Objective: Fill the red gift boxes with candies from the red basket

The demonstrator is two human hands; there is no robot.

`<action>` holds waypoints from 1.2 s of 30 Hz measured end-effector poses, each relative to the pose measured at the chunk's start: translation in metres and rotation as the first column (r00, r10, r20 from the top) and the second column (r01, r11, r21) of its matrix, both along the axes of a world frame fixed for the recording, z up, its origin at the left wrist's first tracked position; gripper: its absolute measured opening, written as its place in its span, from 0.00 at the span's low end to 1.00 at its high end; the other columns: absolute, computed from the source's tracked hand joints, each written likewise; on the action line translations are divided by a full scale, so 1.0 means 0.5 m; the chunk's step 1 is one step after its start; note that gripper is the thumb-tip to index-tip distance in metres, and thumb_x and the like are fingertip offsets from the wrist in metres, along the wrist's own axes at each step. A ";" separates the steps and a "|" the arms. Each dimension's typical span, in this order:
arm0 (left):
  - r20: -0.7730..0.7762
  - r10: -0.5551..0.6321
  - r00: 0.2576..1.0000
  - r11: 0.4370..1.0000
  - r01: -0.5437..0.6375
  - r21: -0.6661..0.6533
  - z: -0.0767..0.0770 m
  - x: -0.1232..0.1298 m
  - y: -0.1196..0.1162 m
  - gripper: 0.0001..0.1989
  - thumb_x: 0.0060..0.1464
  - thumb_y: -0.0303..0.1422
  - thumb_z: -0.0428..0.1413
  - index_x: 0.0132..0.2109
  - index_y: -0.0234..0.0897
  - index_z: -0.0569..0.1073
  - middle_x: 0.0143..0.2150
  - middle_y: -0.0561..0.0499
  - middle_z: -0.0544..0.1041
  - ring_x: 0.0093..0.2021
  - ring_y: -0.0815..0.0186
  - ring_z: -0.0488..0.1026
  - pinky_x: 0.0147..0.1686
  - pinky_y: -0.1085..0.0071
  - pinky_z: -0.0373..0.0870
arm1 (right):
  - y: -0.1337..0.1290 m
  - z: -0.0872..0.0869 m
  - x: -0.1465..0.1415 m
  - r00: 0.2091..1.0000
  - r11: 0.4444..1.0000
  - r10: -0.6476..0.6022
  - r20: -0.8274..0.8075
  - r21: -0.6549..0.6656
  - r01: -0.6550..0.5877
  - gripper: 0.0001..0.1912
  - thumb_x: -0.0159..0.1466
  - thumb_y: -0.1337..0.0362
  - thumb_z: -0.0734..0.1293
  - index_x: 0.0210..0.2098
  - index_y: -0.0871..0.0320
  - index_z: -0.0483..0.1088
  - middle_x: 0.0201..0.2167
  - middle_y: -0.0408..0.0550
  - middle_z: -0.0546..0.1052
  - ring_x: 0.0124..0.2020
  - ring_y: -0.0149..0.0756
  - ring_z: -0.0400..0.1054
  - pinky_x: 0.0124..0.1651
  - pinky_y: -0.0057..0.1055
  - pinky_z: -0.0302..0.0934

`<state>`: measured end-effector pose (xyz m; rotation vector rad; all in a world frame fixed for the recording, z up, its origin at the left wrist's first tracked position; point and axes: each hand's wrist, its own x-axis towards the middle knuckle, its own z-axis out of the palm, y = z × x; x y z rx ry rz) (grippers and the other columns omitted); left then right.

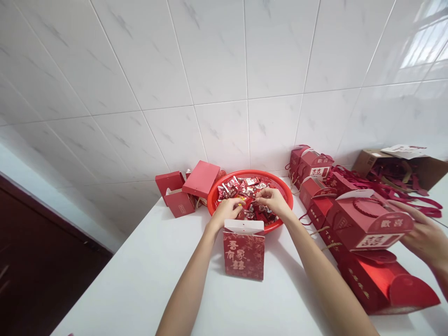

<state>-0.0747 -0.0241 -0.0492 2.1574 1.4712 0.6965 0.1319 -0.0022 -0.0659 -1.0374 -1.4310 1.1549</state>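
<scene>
Head view, and both bare hands are in among the sweets! Left hand (229,209) is low over the near left part of a round red plastic basket (211,204) with perforated sides, its fingers curled down beside a red wrapper with yellow marking (241,201); whether they pinch it, I cannot tell. Across the pile, right hand (275,201) has thumb and fingers drawn close together just above the small wrapped sweets (250,181), red and white ones mostly, though anything between the tips is too small to make out. Right in front, between the forearms, stands an upright red paper box with pale printed characters (244,256), its top flap showing white, on the smooth white table (140,284). Over to the left, near the wall of white marbled tiles (224,126), plain red cardboard boxes (180,204) sit close together, a flat-topped one (202,178) tilted among them. Busy on the right: a row of red gift boxes, the biggest a peaked carton with a twisted cord handle (371,219) and a white label, a shiny red box (381,280) just nearer. Another person's hand (425,235) is at that carton's right end, its grip unclear, and behind lie dark red ribbons (353,179) and an open brown cardboard box (364,163).
</scene>
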 end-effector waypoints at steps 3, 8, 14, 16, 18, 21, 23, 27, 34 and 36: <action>0.143 0.126 0.982 0.991 -0.129 0.015 0.006 -0.001 -0.006 0.14 0.58 0.27 0.51 0.44 0.38 0.81 0.34 0.51 0.84 0.31 0.64 0.79 0.38 0.71 0.73 | 0.000 0.002 0.002 1.000 1.000 0.006 -0.023 -0.013 -0.006 0.09 0.46 0.61 0.73 0.25 0.57 0.71 0.26 0.44 0.77 0.29 0.37 0.73 0.38 0.35 0.69; 0.217 0.210 0.953 0.978 -0.205 -0.044 0.009 -0.002 -0.008 0.14 0.59 0.26 0.50 0.43 0.38 0.81 0.20 0.56 0.77 0.27 0.64 0.78 0.38 0.71 0.73 | -0.009 0.006 0.008 0.999 0.999 -0.004 -0.032 -0.042 0.002 0.15 0.47 0.64 0.73 0.35 0.56 0.73 0.26 0.43 0.78 0.30 0.38 0.74 0.35 0.33 0.67; 0.283 0.203 0.937 0.979 -0.190 -0.073 0.000 -0.004 0.000 0.14 0.60 0.27 0.49 0.42 0.39 0.80 0.20 0.56 0.77 0.27 0.64 0.79 0.35 0.71 0.73 | -0.021 0.016 0.008 0.999 0.999 -0.008 -0.051 -0.043 0.006 0.28 0.48 0.64 0.74 0.50 0.55 0.73 0.28 0.41 0.78 0.34 0.38 0.75 0.39 0.33 0.67; 0.306 0.195 0.932 0.981 -0.181 -0.075 -0.004 -0.005 0.004 0.14 0.59 0.27 0.49 0.41 0.39 0.80 0.21 0.56 0.77 0.26 0.64 0.79 0.33 0.71 0.73 | -0.020 0.017 0.007 0.998 0.999 0.028 -0.049 -0.045 -0.030 0.25 0.48 0.64 0.75 0.46 0.55 0.75 0.31 0.44 0.79 0.37 0.39 0.76 0.41 0.34 0.68; 0.327 0.200 0.923 0.980 -0.186 -0.076 -0.009 -0.006 0.008 0.14 0.59 0.27 0.48 0.39 0.39 0.79 0.22 0.55 0.78 0.26 0.64 0.79 0.33 0.71 0.74 | -0.016 0.016 0.005 0.997 0.997 0.065 -0.049 -0.041 -0.067 0.19 0.47 0.63 0.76 0.39 0.57 0.76 0.34 0.47 0.80 0.39 0.41 0.76 0.44 0.36 0.69; 0.407 0.207 0.890 0.978 -0.200 -0.058 -0.017 -0.009 0.014 0.14 0.60 0.27 0.47 0.41 0.38 0.78 0.32 0.51 0.82 0.30 0.65 0.80 0.34 0.70 0.76 | -0.009 0.011 0.004 0.997 0.999 0.028 -0.073 -0.027 -0.030 0.15 0.47 0.63 0.76 0.35 0.57 0.76 0.35 0.49 0.81 0.41 0.43 0.76 0.47 0.39 0.70; 0.427 0.187 0.885 0.977 -0.212 0.013 -0.020 -0.011 0.018 0.13 0.59 0.27 0.47 0.42 0.38 0.77 0.42 0.48 0.82 0.36 0.64 0.81 0.39 0.69 0.77 | -0.007 0.009 0.005 0.994 0.999 -0.039 -0.101 -0.009 0.038 0.15 0.47 0.62 0.76 0.35 0.57 0.76 0.36 0.50 0.81 0.41 0.43 0.76 0.48 0.40 0.70; 0.129 0.148 0.981 0.982 -0.161 0.097 -0.018 -0.009 0.021 0.09 0.54 0.28 0.54 0.38 0.39 0.79 0.41 0.47 0.83 0.43 0.60 0.80 0.49 0.65 0.74 | -0.009 0.011 0.007 0.980 0.994 -0.110 -0.166 0.006 0.113 0.15 0.45 0.62 0.76 0.33 0.57 0.76 0.36 0.48 0.81 0.40 0.43 0.76 0.48 0.39 0.70; -0.233 -0.004 0.972 0.989 -0.030 -0.144 -0.008 0.004 0.025 0.20 0.47 0.30 0.62 0.49 0.39 0.80 0.52 0.41 0.81 0.53 0.50 0.76 0.52 0.62 0.70 | -0.009 0.017 0.008 0.969 0.990 -0.144 -0.201 -0.041 0.138 0.13 0.46 0.58 0.76 0.27 0.57 0.75 0.27 0.47 0.79 0.32 0.42 0.76 0.42 0.40 0.72; -0.259 -0.053 0.964 0.991 0.018 -0.136 -0.006 0.004 0.029 0.22 0.44 0.32 0.64 0.49 0.39 0.81 0.51 0.41 0.80 0.53 0.49 0.76 0.51 0.64 0.70 | -0.009 0.017 0.007 0.968 0.991 -0.135 -0.212 -0.043 0.129 0.14 0.46 0.57 0.77 0.26 0.56 0.73 0.27 0.46 0.79 0.31 0.41 0.76 0.41 0.39 0.73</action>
